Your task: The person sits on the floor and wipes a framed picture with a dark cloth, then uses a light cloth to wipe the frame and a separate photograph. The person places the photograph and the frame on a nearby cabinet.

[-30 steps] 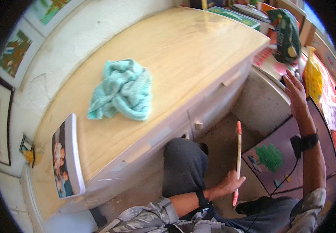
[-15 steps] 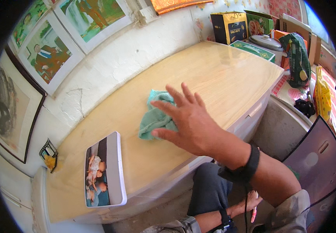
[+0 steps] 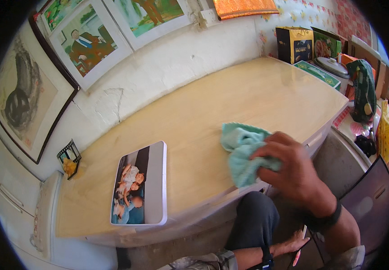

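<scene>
My right hand [image 3: 289, 166] grips a pale green towel [image 3: 244, 150] at the table's front edge. The towel is bunched up, and its far part spreads over the wood. Low in the view, below the table's edge and beside my knee, my left hand [image 3: 295, 243] is closed around a slim white and pinkish-red stick, like a pen [image 3: 298, 254]. A white-framed photo panel [image 3: 162, 182] lies on the left part of the light wooden table [image 3: 194, 108], apart from both hands.
A small film-strip-shaped frame with a yellow ornament [image 3: 70, 166] stands at the table's left end. Gift bags [image 3: 295, 44], a green box [image 3: 317, 74] and a lidded pot [image 3: 332, 66] crowd the far right. A dark panel [image 3: 369, 200] leans at right. Pictures hang on the wall.
My right hand was open above the towel and has closed on it. The towel has moved right and toward the front edge. The view has shifted, and my left hand stays low.
</scene>
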### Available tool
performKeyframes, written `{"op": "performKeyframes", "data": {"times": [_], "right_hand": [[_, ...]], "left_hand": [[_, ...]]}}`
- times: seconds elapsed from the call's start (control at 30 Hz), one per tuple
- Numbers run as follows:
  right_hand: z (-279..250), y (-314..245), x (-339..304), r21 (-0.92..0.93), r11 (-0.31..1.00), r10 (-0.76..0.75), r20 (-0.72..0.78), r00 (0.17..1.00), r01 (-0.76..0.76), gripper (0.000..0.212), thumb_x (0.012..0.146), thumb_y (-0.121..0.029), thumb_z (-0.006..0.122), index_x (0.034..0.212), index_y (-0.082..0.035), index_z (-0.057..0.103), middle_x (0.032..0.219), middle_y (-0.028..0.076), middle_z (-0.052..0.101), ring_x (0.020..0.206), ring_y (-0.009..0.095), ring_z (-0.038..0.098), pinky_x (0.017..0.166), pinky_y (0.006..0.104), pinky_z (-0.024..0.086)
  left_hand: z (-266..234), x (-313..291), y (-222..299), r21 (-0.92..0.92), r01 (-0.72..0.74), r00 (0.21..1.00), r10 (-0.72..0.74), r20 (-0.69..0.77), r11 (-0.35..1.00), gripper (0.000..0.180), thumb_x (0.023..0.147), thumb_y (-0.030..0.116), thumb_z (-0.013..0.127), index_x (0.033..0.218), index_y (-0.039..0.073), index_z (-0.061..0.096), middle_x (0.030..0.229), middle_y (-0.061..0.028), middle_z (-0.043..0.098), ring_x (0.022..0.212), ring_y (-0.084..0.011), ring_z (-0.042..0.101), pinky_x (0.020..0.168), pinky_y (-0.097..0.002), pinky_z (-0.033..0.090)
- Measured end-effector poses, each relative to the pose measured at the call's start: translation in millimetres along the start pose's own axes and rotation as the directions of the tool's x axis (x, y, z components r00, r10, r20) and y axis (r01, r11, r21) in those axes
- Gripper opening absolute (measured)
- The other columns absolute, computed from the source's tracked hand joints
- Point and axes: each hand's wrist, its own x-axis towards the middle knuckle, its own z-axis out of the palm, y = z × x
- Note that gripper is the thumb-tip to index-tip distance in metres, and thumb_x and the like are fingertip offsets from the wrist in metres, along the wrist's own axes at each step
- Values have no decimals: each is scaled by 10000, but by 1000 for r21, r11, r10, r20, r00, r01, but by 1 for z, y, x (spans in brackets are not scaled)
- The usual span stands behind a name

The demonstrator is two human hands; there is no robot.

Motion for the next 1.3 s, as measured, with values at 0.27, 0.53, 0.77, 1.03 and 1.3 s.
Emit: {"op": "performKeyframes", "data": {"times": [0.27, 0.53, 0.77, 1.03, 1.3], "right_hand": [[-95, 34, -211, 697, 583, 748, -258, 612, -419, 566, 1025, -362, 716, 1483, -54, 585, 1322, 76, 693, 1162, 204, 689, 1009, 391, 572], [-34, 81, -394, 849, 371, 896, -221, 385, -377, 454, 1042, -373, 726, 1414, -119, 668, 1249, 30, 716, 1135, 142, 654, 966, 348, 552], [57, 135, -432, 585, 540, 822, -212, 529, -605, 451, 1063, -324, 671, 1405, -30, 684, 1371, 137, 692, 1228, 242, 645, 1093, 383, 478], [96, 187, -515, 544, 94, 987, 59, 150, -834, 457, 1019, -377, 673, 1345, -61, 733, 1215, 176, 774, 1079, 290, 736, 961, 414, 550], [76, 141, -445, 444, 515, 853, -187, 487, -733, 616, 1044, -591, 588, 1360, -81, 723, 1376, 233, 705, 1301, 425, 632, 1091, 492, 487]], "left_hand": [[-31, -34, 38, -242, 85, 996, -91, -13, 967, 499, 1064, 501, 644, 835, 62, 699, 692, -47, 656, 636, -190, 659, 592, -399, 569], [-40, -35, 28, -200, 72, 991, -93, -96, 977, 799, 1107, 705, 405, 1502, 15, 482, 1213, -202, 695, 1103, -301, 669, 988, -414, 519], [-50, -41, 42, -531, -144, 989, 111, -95, 835, 856, 1097, 702, 442, 1597, 9, 379, 1413, -149, 582, 1299, -225, 580, 1115, -360, 468], [-55, -54, 53, -719, 5, 998, -46, -37, 695, 739, 1117, 605, 508, 1542, 6, 426, 1384, -151, 624, 1234, -268, 666, 1075, -428, 549], [-54, -54, 60, -753, 78, 983, -177, -51, 653, 651, 1142, 566, 473, 1538, 50, 491, 1451, -124, 633, 1323, -279, 629, 1145, -458, 499]]}}
